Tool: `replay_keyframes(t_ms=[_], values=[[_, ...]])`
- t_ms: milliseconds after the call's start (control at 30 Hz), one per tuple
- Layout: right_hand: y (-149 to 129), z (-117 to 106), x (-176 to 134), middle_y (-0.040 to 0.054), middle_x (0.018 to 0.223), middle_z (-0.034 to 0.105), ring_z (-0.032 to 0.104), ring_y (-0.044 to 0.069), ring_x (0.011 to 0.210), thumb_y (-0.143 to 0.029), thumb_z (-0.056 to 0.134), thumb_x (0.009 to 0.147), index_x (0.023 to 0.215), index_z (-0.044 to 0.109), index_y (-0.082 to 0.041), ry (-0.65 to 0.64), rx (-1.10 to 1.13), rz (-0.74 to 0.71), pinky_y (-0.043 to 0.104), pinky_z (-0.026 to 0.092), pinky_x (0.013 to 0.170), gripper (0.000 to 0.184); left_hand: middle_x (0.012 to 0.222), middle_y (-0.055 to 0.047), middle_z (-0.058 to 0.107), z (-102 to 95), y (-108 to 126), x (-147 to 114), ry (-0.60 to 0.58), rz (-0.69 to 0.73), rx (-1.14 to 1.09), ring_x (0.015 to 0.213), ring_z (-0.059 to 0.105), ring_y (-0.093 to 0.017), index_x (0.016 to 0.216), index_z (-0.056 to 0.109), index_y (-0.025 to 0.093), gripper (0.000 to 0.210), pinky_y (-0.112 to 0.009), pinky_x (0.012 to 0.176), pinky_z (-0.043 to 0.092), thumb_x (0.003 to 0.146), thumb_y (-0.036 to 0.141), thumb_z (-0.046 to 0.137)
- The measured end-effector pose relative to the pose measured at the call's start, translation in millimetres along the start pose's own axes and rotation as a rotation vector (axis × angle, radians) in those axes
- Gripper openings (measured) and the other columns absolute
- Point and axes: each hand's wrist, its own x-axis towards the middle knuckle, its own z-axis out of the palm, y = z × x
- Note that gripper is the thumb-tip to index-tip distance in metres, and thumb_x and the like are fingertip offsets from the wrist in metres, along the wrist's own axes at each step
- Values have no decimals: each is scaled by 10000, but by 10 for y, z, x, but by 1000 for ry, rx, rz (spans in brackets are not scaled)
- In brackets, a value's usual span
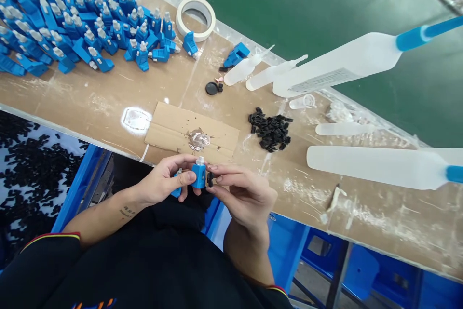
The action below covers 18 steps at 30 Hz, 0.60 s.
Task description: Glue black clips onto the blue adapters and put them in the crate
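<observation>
My left hand (170, 179) is closed around a blue plastic part (198, 176) with a pale grey tip pointing up. More blue plastic shows between the fingers of that hand; I cannot tell if it is a second piece. Pinched in my right hand (242, 188) is a small black plastic piece (210, 179), held against or very near the right side of the blue part. Just beyond both hands lies a cardboard sheet (170, 123) with a glossy clear puddle (198, 140) on it. A heap of similar black pieces (271, 130) sits to the right.
Many blue parts (90, 24) crowd the table's far left. A tape roll (180, 20) lies beside them. Small squeeze bottles (242, 70) and a large white bottle (336, 65) stand at the back; another large bottle (372, 164) is at right. Black pieces (36, 169) fill a blue-edged bin below left.
</observation>
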Motion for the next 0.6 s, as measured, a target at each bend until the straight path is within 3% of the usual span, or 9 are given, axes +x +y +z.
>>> replay_keyframes(t_ms=[300,400,600], values=[[-60,-51,86,30,972,822,804,234,826,-145,830,832,946,807,-300,-121,-73,-55,359,704,753,193,884,-64,690,37,72,-34,18,41,119,717,718,-175,1207,680,160,452,-177,448,523,881,453,790],[-70,-64,78,32,991,820,803,232,837,-140,811,853,962,812,-303,-156,-110,-82,358,705,761,196,799,-44,676,58,128,-51,17,59,193,620,664,-133,1171,679,138,435,-174,452,510,896,463,771],[-126,-38,12,61,1106,807,794,255,971,-33,746,868,1141,777,-285,-182,-215,-158,393,703,828,373,751,-15,665,98,198,-82,72,109,308,493,548,-64,1081,664,135,365,-160,456,485,907,442,756]])
